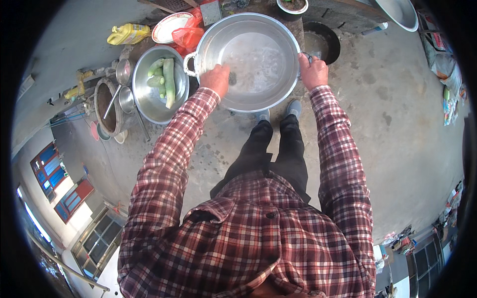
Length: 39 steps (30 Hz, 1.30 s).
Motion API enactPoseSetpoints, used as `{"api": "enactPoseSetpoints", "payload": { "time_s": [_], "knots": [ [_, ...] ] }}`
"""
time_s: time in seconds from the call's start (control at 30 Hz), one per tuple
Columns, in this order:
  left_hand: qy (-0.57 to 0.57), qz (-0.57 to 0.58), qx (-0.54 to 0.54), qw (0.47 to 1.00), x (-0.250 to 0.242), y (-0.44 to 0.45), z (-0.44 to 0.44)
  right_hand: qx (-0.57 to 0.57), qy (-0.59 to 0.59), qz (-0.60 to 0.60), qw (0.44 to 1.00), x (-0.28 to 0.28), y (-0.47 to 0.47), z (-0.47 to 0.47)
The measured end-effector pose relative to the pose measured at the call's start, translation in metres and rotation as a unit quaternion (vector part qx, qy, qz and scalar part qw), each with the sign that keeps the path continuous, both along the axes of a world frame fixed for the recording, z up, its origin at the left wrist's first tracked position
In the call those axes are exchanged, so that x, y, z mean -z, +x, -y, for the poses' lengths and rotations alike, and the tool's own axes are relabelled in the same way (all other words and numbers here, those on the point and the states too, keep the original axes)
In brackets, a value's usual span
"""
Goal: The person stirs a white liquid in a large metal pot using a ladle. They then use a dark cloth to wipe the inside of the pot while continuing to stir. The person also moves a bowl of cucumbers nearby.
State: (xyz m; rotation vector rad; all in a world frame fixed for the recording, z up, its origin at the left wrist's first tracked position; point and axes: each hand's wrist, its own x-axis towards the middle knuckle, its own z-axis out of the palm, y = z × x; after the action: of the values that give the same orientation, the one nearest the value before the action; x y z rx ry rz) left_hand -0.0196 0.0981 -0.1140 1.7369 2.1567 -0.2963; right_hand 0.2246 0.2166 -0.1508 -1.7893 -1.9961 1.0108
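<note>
A wide metal pot (257, 56) with two side handles lies in front of me, its inside wet or stained. My left hand (216, 80) reaches over the pot's left wall, and a small dark scrubbing pad (232, 78) shows beside its fingers. Whether those fingers are closed on the pad is hard to tell. My right hand (313, 71) grips the pot's right handle. To the left, a metal basin (143, 108) holds several peeled green gourds or cucumbers (168, 82).
Left of the basin are metal ladles (126, 100) and a round vat (119, 111). Behind it stand a yellow bottle (130, 34), a rimmed plate (164, 28) and a red plastic bag (188, 37). A dark pan (329, 46) is right of the pot.
</note>
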Motion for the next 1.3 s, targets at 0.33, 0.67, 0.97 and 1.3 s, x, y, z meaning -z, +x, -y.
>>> {"api": "enactPoseSetpoints", "payload": {
  "time_s": [0.33, 0.67, 0.97, 1.3],
  "knots": [
    [0.114, 0.018, 0.029, 0.993, -0.010, -0.003, -0.020, 0.003, -0.010, 0.010, 1.000, 0.003, 0.003, -0.005],
    [0.191, 0.025, 0.034, 0.981, -0.018, -0.007, -0.033, 0.003, -0.026, 0.018, 0.999, -0.002, 0.003, -0.009],
    [0.155, 0.017, -0.064, 0.986, -0.007, -0.043, -0.010, -0.015, -0.006, 0.015, 1.000, 0.005, 0.007, -0.012],
    [0.250, 0.418, -0.473, 0.734, 0.017, -0.071, 0.025, -0.039, 0.024, -0.012, 0.999, -0.006, -0.002, -0.014]
  ]
}}
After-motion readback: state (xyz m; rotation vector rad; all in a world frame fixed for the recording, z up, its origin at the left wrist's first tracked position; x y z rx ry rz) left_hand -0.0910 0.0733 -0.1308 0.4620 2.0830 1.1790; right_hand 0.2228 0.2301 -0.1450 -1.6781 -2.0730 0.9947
